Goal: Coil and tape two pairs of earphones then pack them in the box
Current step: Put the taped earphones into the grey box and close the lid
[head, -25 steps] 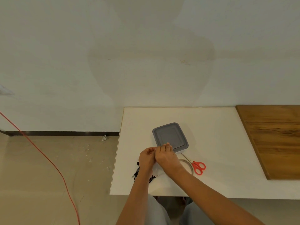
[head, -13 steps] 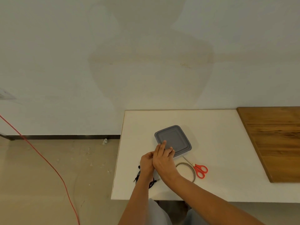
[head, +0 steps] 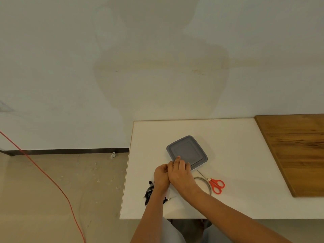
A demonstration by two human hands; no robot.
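Two hands are seen pressed together over the white table (head: 236, 137), just in front of the grey box (head: 188, 149).

- Left hand (head: 161, 176): fingers are curled inward, knuckles up. What is held inside the curl, if anything, cannot be told.
- Right hand (head: 181, 173): laid against the left hand, fingers stretched forward and kept close together. The fingertips are seen over the near corner of the box lid. The thumb is hidden, so a pinch cannot be confirmed.
- Box: lid is on, and it is set at an angle to the table edge.
- Earphones (head: 149, 192): a black tangle is noted on the table near its left edge, partly covered by the left forearm. One jack plug is seen sticking out on the right of that forearm. Whether one pair or two lies there cannot be told.
- Tape roll (head: 206, 184): a thin greyish ring, lying flat, partly hidden by the right wrist.
- Red-handled scissors (head: 217, 185): laid just beside the tape roll, blades pointed toward the box.
- Wooden board (head: 298, 151): placed at the right end of the table, well apart from the hands.
- Red cable (head: 43, 172): run across the floor at left.
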